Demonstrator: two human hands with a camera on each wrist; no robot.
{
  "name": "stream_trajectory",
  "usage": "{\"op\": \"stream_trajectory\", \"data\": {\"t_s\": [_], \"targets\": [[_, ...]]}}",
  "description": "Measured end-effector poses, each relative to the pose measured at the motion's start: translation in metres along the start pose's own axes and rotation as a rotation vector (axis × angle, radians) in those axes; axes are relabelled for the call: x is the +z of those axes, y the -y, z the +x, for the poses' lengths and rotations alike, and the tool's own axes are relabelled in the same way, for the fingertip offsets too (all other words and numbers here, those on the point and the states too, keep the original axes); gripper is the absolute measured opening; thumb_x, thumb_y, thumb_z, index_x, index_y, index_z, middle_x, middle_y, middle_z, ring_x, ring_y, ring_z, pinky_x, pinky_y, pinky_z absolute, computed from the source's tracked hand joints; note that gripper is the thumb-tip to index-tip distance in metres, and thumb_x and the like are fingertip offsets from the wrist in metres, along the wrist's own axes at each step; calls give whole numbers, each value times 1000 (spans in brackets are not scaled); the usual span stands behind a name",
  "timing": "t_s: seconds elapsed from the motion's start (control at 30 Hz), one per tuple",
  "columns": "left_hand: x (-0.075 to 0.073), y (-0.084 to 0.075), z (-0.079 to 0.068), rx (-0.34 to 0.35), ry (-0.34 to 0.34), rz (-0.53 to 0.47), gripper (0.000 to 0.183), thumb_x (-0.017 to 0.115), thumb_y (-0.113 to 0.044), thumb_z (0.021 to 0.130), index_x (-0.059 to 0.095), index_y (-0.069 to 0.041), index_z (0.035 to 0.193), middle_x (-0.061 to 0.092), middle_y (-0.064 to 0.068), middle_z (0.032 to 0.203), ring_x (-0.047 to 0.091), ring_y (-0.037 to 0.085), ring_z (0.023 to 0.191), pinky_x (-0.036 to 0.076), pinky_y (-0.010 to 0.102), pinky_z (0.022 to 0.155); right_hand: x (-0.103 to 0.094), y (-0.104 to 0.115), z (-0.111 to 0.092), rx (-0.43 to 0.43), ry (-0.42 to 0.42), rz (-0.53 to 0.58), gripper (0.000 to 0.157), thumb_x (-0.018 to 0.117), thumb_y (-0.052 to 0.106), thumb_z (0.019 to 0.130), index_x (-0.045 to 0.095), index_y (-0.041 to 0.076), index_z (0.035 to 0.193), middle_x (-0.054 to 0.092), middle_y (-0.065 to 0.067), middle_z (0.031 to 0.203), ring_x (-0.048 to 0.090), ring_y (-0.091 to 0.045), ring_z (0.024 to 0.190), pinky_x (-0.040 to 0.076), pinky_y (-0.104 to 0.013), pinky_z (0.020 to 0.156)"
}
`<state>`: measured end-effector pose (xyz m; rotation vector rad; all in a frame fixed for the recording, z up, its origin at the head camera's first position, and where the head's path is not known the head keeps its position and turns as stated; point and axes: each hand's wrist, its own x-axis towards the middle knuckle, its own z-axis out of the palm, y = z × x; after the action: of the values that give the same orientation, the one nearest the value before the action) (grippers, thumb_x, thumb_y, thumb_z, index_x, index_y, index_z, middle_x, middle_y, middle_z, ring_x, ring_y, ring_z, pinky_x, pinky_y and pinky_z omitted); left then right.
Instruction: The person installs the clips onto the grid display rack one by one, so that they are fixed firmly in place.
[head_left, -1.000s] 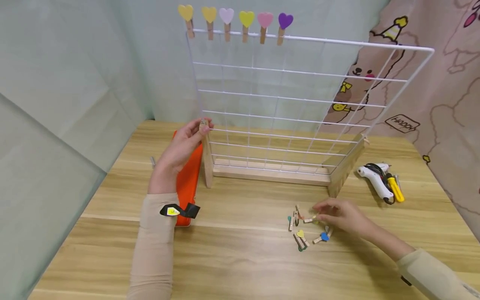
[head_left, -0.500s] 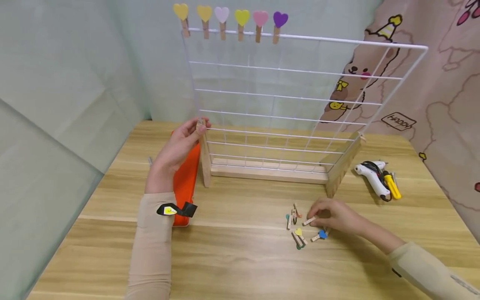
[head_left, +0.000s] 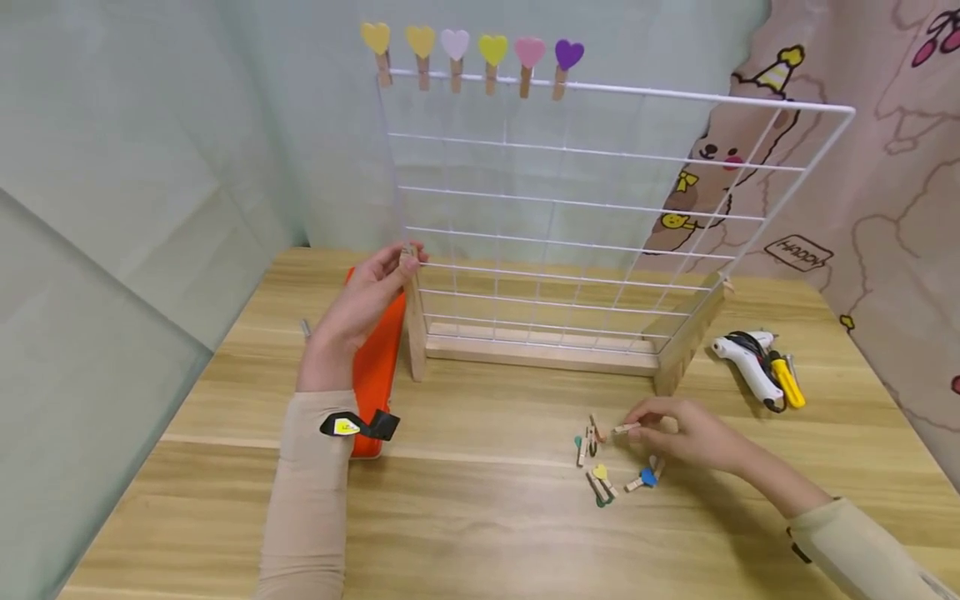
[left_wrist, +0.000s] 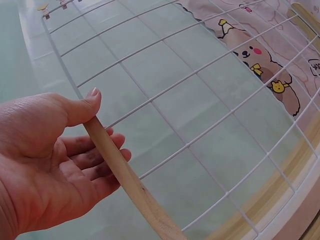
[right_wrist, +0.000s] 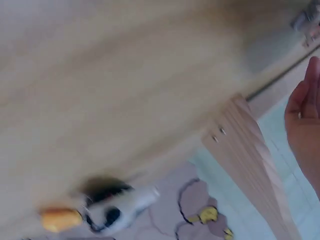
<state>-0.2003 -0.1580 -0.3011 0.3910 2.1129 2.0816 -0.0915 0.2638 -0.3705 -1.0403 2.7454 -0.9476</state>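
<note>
Now right hand [head_left: 686,432] pinches a clip [head_left: 624,429], shifted from its earlier spot, perhaps clear of the worktop [head_left: 480,517], so picked; left hand [head_left: 362,298] grips post [head_left: 416,333].

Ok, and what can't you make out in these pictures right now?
Head view: the far end of the held peg, covered by the right hand.
Head view: the left side of the orange case, behind the left hand and sleeve.
Left wrist view: most of the heart pegs, cut off by the top edge.
Right wrist view: fine detail on the glue gun, blurred.
</note>
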Motion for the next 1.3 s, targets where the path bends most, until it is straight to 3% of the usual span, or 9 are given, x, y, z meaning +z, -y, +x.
{"op": "stream_trajectory", "data": {"t_s": [0.1, 0.23, 0.5, 0.6, 0.8, 0.93, 1.0, 1.17, 1.3], "targets": [[1, 1, 1, 7, 0, -5, 51, 52, -36, 83, 39, -16, 129, 42, 3, 129, 35, 15, 121, 23, 35, 104, -10, 8, 6, -72, -37, -41, 17, 59, 8, 82, 64, 12, 98, 65, 5, 85, 58, -4, 74, 48, -21, 59], [3, 2, 1, 5, 6, -2, 51, 52, -37, 84, 39, -16, 129, 42, 2, 129, 35, 14, 121, 22, 34, 104, -29, 28, 21, -84, -40, -68, 19, 53, 5, 85, 62, 8, 102, 64, 5, 82, 58, -2, 70, 46, -18, 54], [5, 0, 4, 4, 4, 21, 52, 52, -39, 83, 38, -18, 129, 42, 0, 129, 33, 12, 122, 22, 34, 105, -87, 87, 76, -196, -136, -143, 19, 55, 1, 83, 64, 4, 99, 65, 5, 72, 60, -1, 62, 36, -11, 39], [6, 1, 7, 8, 11, 22, 53, 52, -39, 83, 37, -18, 130, 42, 0, 130, 34, 12, 122, 22, 34, 104, -115, 106, 95, -205, -233, -104, 19, 56, -2, 81, 64, 3, 97, 66, 1, 71, 59, -2, 58, 26, -13, 31], [8, 4, 11, 15, 14, 11, 52, 52, -38, 83, 39, -18, 129, 43, -1, 129, 35, 12, 121, 23, 33, 104, -164, 140, 128, -280, -525, 108, 13, 58, -7, 78, 63, -11, 88, 67, -6, 77, 62, -11, 60, 47, -14, 48], [8, 5, 12, 16, 17, 4, 52, 52, -38, 83, 38, -18, 129, 42, 0, 130, 35, 13, 121, 23, 33, 104, -185, 155, 150, -416, -696, 61, 13, 59, -2, 78, 63, -14, 81, 67, -5, 73, 60, -10, 57, 45, -13, 50], [8, 6, 12, 13, 18, 2, 54, 52, -38, 83, 37, -16, 130, 42, 0, 130, 35, 13, 121, 23, 33, 104, -193, 161, 159, -391, -741, 6, 16, 59, 3, 79, 65, -12, 81, 67, -2, 73, 60, -10, 57, 46, -13, 54], [10, 6, 10, 0, 12, 1, 56, 52, -38, 83, 36, -15, 131, 42, 1, 130, 37, 13, 120, 24, 33, 104, -205, 174, 171, -204, -694, -74, 21, 57, 12, 80, 66, -2, 92, 66, 4, 81, 61, -8, 67, 47, -14, 67], [11, 6, 8, 4, 12, -3, 55, 52, -38, 83, 36, -16, 131, 42, 1, 130, 36, 13, 120, 24, 32, 104, -209, 180, 175, -227, -606, -166, 21, 53, 11, 84, 65, 2, 99, 63, 3, 86, 56, -9, 68, 40, -11, 56]]}}
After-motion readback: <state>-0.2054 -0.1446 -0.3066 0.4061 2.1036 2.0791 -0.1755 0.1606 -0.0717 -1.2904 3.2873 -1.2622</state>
